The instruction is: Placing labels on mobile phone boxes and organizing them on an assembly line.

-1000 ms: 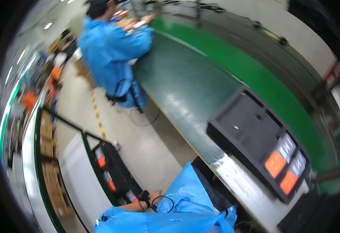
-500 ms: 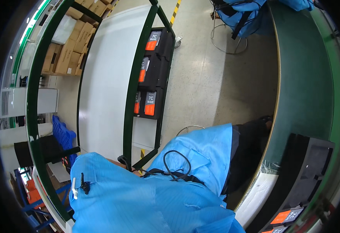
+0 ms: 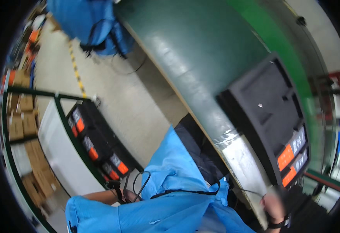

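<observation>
Camera on person's head, looks down and forward. Wide round view, edges bent. Blue coat [image 3: 150,215] and right hand [image 3: 273,206] close, bottom; green bench [image 3: 201,58] slants away up left.

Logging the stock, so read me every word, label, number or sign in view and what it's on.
None readable:
Two orange-and-grey labels on the black tray: too blurred.
Smaller orange-and-grey labels on the black cases by the green-framed rack: too small and blurred.
</observation>
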The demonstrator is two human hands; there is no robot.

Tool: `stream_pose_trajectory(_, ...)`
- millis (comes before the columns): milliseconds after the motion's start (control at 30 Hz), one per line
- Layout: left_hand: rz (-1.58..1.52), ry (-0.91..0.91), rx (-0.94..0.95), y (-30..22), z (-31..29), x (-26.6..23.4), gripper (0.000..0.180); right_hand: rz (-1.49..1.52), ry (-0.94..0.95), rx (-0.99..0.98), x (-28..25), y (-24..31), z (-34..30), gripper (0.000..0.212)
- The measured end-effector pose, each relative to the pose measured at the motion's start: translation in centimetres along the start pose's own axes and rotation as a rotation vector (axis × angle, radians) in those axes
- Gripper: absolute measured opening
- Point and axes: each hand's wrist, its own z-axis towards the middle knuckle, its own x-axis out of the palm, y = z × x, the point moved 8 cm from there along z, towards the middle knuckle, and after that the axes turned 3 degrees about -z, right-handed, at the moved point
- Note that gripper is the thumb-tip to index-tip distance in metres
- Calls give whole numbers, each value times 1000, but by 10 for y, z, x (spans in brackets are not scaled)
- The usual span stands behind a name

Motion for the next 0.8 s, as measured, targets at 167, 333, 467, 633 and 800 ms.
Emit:
stream_pose_trajectory(167, -327, -504, -589, -64, -35, -84, 24, -562, -543, -302, -43, 105, -69, 12)
stream_pose_trajectory(333, 450, -1410, 303, -258, -56, -178, 12, -488, -895, -984, -37, 175, -73, 13)
stream_pose_trajectory(467, 1018, -1190, 440, -337, 120, -90, 16, -650, -583, -1312, 58, 225, -7, 18)
stream_pose_trajectory(633, 1722, -521, -68, -223, 279, -116, 16, -805, -468, -1518, 154, 225, 55, 19)
stream_pose_trajectory(800, 1561, -637, -135, -207, 272, -108, 15, -641, -280, -1499, 165, 221, 73, 18)
